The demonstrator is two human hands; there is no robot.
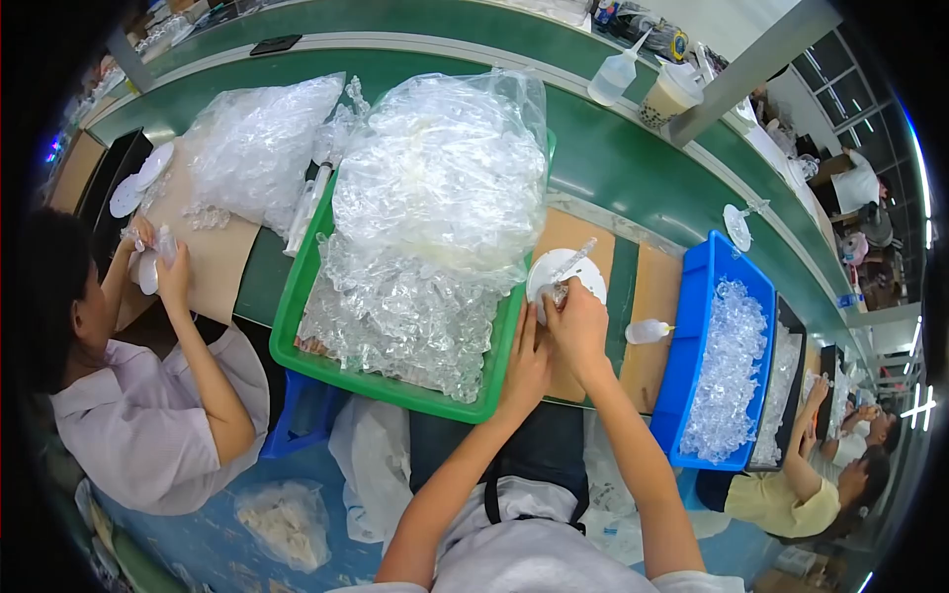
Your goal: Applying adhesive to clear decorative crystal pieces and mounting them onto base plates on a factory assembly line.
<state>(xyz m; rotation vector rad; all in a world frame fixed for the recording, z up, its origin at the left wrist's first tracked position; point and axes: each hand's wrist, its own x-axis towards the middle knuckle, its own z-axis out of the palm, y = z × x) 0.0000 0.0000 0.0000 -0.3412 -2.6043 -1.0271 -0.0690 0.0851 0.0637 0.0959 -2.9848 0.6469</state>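
Observation:
A round white disc (590, 275) is in front of me, just right of the green bin (286, 336), with clear plastic pieces (575, 259) on it. My left hand (528, 368) has its fingertips at the disc's near left edge, holding it, with the fingers close together beside the bin's rim. Over the near part of the disc, my right hand (578, 324) pinches a small clear plastic piece, mostly hidden by the fingers. A small white squeeze bottle (647, 331) lies on the cardboard to the right.
Clear plastic parts and a large bag (435, 168) fill the green bin. A blue bin (697, 346) of similar parts stands right. Behind are a dropper bottle (615, 75) and a drink cup (670, 97). A co-worker (148, 395) sits left, handling a white disc; others sit right.

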